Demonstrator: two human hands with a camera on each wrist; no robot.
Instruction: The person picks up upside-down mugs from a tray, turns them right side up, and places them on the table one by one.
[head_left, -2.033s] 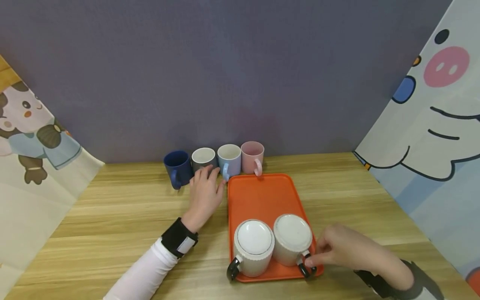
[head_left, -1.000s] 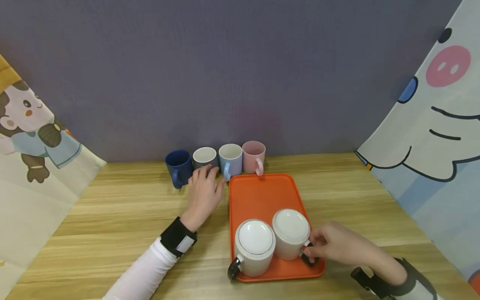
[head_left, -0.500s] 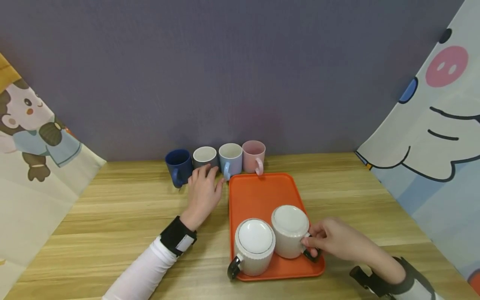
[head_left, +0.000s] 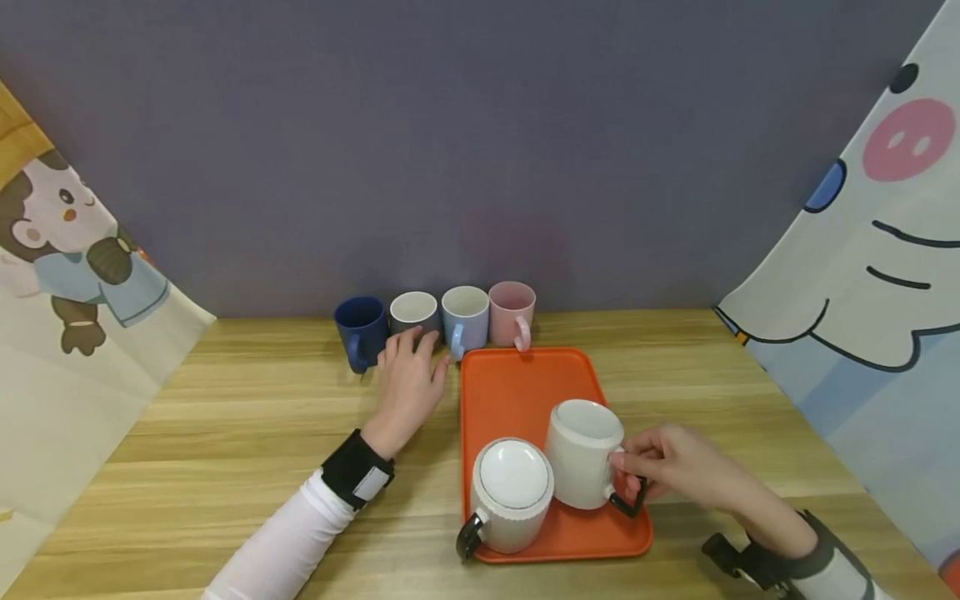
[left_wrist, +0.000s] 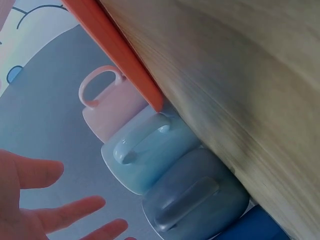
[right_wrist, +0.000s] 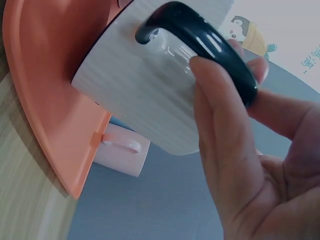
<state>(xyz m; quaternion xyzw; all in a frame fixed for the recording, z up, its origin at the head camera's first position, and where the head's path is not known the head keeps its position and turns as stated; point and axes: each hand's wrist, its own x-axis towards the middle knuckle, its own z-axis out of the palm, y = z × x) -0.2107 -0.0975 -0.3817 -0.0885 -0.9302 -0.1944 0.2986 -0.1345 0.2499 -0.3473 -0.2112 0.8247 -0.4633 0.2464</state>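
Right hand (head_left: 673, 462) pinched curved black handle (right_wrist: 212, 41) of upturned white ceramic mug (head_left: 582, 462) | left hand (head_left: 407, 385) relaxed, holding nothing | slow lift, clear of matching white ceramic neighbor (head_left: 513, 510), seemed smartest tbh

Bare left hand (head_left: 407, 385) stretched forward, back up, fingers loosely spread, thumb apart. Left forearm (head_left: 288, 533), white-sleeved, slants in from near side; black fabric wristband (head_left: 351, 467) above hand. Bare right hand (head_left: 673, 465) nearer body, thumb and fingers curled in pinching grip. Right forearm (head_left: 768, 510) angles in from person's right.
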